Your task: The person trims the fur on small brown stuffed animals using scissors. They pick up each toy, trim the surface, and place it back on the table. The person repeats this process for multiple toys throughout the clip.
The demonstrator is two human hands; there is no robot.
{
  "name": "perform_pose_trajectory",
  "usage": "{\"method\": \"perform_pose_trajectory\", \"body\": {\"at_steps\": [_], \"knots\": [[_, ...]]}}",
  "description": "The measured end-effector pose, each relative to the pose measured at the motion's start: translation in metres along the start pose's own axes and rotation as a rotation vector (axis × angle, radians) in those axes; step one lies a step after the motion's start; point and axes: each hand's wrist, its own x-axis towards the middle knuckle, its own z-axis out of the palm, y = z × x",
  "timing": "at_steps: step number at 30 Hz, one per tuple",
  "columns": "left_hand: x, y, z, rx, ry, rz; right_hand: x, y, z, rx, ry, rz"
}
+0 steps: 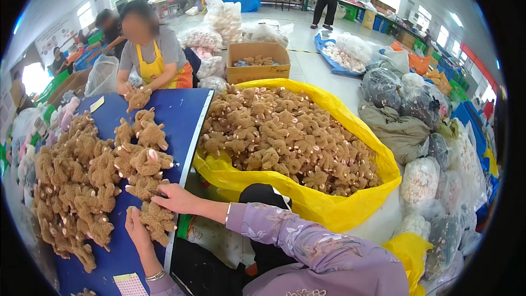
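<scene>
The brown plush piece lies on the blue table, near its right edge. Its long axis runs roughly from top to bottom of the view, the lower end angled slightly right; which end is the head cannot be told. The left hand is partly open, fingers along the left side of the piece. The right hand is closed around a slim dark tool, its tip pointing left.
</scene>
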Motion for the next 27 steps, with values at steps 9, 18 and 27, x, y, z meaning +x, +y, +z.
{"method": "perform_pose_trajectory", "body": {"at_steps": [9, 18, 27], "knots": [[-0.002, 0.009, 0.009, 0.105, -0.102, 0.056, 0.002, 0.013, 0.007, -0.093, 0.136, -0.207], [-0.006, 0.016, 0.008, 0.267, -0.289, -0.111, 0.004, 0.018, 0.005, 0.055, 0.185, -0.076], [0.005, -0.006, -0.005, -0.243, -0.067, -0.048, 0.006, 0.006, 0.003, 0.282, -0.035, -0.005]]}}
